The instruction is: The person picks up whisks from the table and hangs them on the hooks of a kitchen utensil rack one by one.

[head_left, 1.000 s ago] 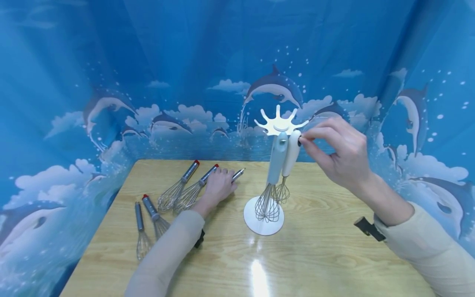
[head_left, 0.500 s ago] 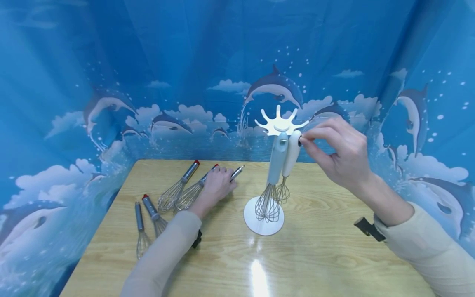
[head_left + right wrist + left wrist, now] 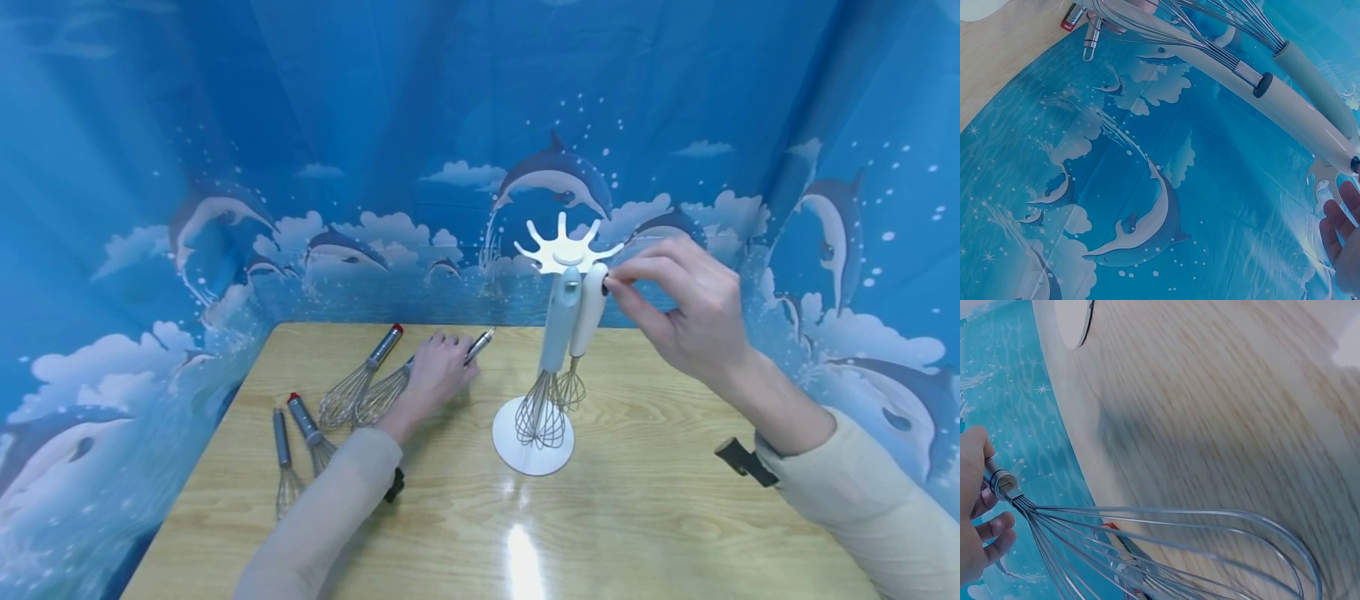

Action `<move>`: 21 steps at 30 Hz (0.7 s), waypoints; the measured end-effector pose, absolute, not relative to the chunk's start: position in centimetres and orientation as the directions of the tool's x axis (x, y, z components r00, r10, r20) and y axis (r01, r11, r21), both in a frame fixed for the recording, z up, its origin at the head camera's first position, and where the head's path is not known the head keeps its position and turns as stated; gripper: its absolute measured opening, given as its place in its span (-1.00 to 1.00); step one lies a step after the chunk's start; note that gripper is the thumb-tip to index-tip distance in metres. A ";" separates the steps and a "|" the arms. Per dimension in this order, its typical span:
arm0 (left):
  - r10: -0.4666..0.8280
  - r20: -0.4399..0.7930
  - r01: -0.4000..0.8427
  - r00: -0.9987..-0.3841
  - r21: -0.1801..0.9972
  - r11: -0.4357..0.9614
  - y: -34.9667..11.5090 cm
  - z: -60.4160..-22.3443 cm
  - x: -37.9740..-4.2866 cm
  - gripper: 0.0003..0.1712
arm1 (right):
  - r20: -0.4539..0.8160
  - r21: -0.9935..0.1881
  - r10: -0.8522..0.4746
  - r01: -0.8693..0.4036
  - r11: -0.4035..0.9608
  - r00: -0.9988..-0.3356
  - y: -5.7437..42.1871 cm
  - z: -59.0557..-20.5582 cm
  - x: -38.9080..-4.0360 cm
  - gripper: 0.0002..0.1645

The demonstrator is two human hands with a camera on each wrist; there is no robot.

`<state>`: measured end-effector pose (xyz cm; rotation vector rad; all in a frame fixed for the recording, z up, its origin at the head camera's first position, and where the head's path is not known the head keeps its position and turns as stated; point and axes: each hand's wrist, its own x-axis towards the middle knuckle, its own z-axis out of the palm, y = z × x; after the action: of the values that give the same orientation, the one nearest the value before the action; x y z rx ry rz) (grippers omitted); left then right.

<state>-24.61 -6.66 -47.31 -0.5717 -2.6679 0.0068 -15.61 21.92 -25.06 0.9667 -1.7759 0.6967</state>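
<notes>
My left hand (image 3: 438, 367) grips a steel whisk (image 3: 1005, 482) by its metal handle, near the table's far edge. In the left wrist view the fingers curl round the handle and the wire loops stretch right. A white-handled whisk (image 3: 588, 321) and a light blue-handled whisk (image 3: 560, 325) hang upright, wires down, at a white utensil stand (image 3: 566, 250) with a pronged top. Thumb and forefinger of my right hand (image 3: 686, 304) pinch the black piece at the top of the white handle. The exact hooking point is hidden.
Two steel whisks, one red-tipped (image 3: 386, 343) and one partly behind my left hand (image 3: 384, 396), lie to the left. Nearer lie another red-tipped whisk (image 3: 303, 417) and a thinner whisk (image 3: 281, 442). A dolphin-printed curtain (image 3: 420, 125) surrounds the wooden table (image 3: 637, 500).
My left hand and forearm have shifted slightly left with the steel whisk, and the hand now covers a neighbouring whisk's red tip. My right hand stays at the white handle.
</notes>
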 end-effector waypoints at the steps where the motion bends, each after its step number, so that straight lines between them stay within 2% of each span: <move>1: 0.396 0.399 0.392 -0.827 -0.095 0.915 -6.7 -47.3 -24.6 -0.72 | 0.926 -0.036 -0.303 -0.851 0.523 -0.225 21.9 -25.1 -15.6 -0.46; 6: 0.406 0.450 0.402 -0.795 -0.111 0.909 -6.7 -47.2 -24.3 -0.73 | 0.926 -0.038 -0.303 -0.852 0.522 -0.226 22.0 -25.1 -15.6 -0.45; 13: 0.382 0.456 0.408 -0.804 -0.044 0.912 -7.0 -46.6 -24.0 -0.79 | 0.925 -0.039 -0.304 -0.853 0.521 -0.228 22.0 -25.1 -15.6 -0.45; 21: 0.392 0.572 0.447 -0.720 -0.051 0.893 -7.1 -45.8 -23.8 -0.80 | 0.928 -0.038 -0.299 -0.855 0.517 -0.222 21.9 -25.1 -15.6 -0.45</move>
<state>-23.83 -7.13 -45.83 -0.6018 -2.4618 -0.1207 -15.63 21.91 -25.15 0.9689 -1.7710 0.7056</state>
